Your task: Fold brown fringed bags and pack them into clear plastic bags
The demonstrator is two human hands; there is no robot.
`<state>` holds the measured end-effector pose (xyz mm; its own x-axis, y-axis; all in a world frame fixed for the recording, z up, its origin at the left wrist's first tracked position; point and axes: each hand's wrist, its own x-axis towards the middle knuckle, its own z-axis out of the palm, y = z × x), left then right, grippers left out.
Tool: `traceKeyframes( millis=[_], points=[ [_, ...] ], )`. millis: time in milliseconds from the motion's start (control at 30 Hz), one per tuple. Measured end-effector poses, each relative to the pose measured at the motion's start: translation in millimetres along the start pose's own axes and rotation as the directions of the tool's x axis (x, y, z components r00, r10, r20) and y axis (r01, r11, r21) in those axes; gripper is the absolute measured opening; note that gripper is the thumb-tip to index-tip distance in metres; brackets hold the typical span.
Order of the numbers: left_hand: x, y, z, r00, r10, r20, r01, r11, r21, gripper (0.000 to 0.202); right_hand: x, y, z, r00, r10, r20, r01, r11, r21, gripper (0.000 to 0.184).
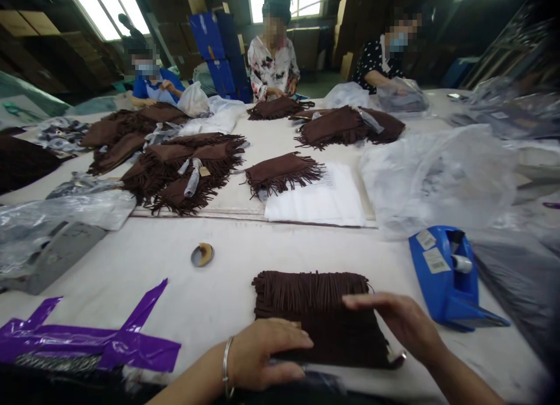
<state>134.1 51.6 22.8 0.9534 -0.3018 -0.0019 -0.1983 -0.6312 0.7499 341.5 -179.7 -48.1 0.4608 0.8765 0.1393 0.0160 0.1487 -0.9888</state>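
A dark brown fringed bag point(315, 309) lies flat on the white table point(219, 300) right in front of me. My left hand point(262, 352), with a silver bracelet at the wrist, rests on the bag's near left edge, fingers curled over it. My right hand point(398, 320) lies palm down on the bag's right side, fingers stretched out to the left. Neither hand lifts the bag off the table.
A blue tape dispenser point(450, 276) stands to the right. Purple tape strips point(87, 341) lie near left, a small round tape core point(202, 254) ahead. Piles of brown fringed bags point(184, 166), white sheets point(319, 201) and clear plastic bags point(437, 177) cover the far table. Three people work at the back.
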Motion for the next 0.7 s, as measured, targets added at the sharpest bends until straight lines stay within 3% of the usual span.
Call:
traceKeyframes(
  millis=[33, 100, 200, 233, 267, 300, 400, 533, 700],
  points=[
    [5, 4, -7.5, 0.998, -0.021, -0.051, 0.017, 0.998, -0.066, 0.033, 17, -3, -5, 0.996, 0.015, -0.085, -0.018, 0.999, -0.031, 0.047],
    [21, 4, -24.9, 0.973, -0.126, -0.193, 0.095, 0.982, -0.164, 0.027, 51, -7, -9, 0.994, 0.034, -0.102, -0.055, 0.975, -0.217, 0.040],
    [57, -18, -51.7, 0.834, -0.304, -0.460, 0.264, 0.953, -0.150, 0.032, 82, -6, 9, 0.994, -0.007, 0.113, 0.058, 0.888, -0.455, 0.041],
    [72, -30, -60.1, 0.792, -0.315, -0.524, 0.323, 0.943, -0.079, 0.033, 84, -4, 19, 0.976, -0.015, 0.217, 0.125, 0.855, -0.504, 0.043],
    [87, -45, -68.2, 0.774, -0.300, -0.557, 0.376, 0.926, 0.023, 0.033, 82, -1, 29, 0.950, -0.012, 0.313, 0.188, 0.820, -0.541, 0.046],
    [103, -60, -75.8, 0.780, -0.274, -0.563, 0.415, 0.900, 0.136, 0.032, 77, 2, 39, 0.922, -0.007, 0.388, 0.244, 0.789, -0.564, 0.048],
    [148, -100, -93.6, 0.858, -0.204, -0.471, 0.418, 0.811, 0.409, 0.026, 61, 15, 57, 0.871, -0.070, 0.487, 0.385, 0.712, -0.587, 0.053],
    [198, -132, -101.5, 0.937, -0.186, -0.296, 0.327, 0.762, 0.559, 0.036, 58, 39, 57, 0.825, -0.216, 0.522, 0.537, 0.584, -0.608, 0.048],
    [228, -150, -99.7, 0.945, -0.248, -0.213, 0.327, 0.696, 0.639, 0.030, 70, 70, 54, 0.777, -0.350, 0.524, 0.630, 0.444, -0.637, 0.043]
  ],
)
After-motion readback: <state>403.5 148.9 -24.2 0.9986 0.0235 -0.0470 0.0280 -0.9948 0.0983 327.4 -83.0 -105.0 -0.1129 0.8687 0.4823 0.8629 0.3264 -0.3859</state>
